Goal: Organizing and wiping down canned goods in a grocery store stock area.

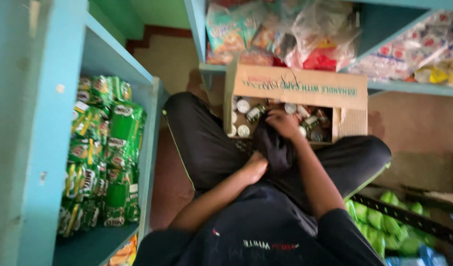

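Little open room is left around the seated person: a pale blue shelf unit rises close on the left, its edge just beside the left knee, and a second blue shelf runs across the top and right. Between them only a narrow strip of brownish floor is seen, most of it taken up by the crossed legs in black trousers. On the right, a dark crate of green packets lies just beside the right thigh.

A cardboard box is set on the floor directly in front of the legs, under the upper shelf, with its flap tilted up. Small tins with round pale lids are packed inside it. The right hand is reached into the box and is curled among the tins; whether one is gripped cannot be told because of blur. The left hand is held closed like a loose fist against dark cloth in the lap, just short of the box's near edge and near the right forearm.

The box is of plain brown corrugated card with a ribbed torn edge on its right. Shiny green sachets are stacked on the left shelf, and crinkled clear and coloured plastic bags are heaped on the upper shelf.
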